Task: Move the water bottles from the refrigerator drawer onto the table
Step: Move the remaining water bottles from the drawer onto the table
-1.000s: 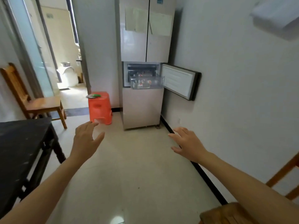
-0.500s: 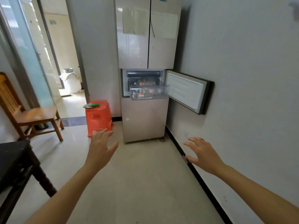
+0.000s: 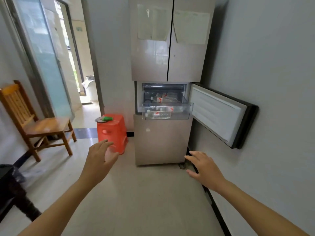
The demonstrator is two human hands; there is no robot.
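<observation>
A tall beige refrigerator (image 3: 162, 142) stands ahead against the right wall. Its middle door (image 3: 219, 114) is swung open to the right. A clear plastic drawer (image 3: 183, 111) is pulled out of it, and several clear water bottles with red-and-white labels (image 3: 159, 114) lie inside it and in the compartment behind. My left hand (image 3: 100, 159) and my right hand (image 3: 204, 167) are both stretched forward over the floor, fingers relaxed and holding nothing, well short of the drawer. The dark table (image 3: 6, 188) shows only as a corner at the lower left.
An orange plastic stool (image 3: 110, 132) with a small plate and something green on it stands left of the refrigerator. A wooden chair (image 3: 39, 126) sits by the left wall, beside a glass door and an open doorway. The white wall runs close along my right.
The view has closed in on the refrigerator, which now looks larger and nearer. The table has slid almost out of view at the left. Both hands stay raised and empty.
</observation>
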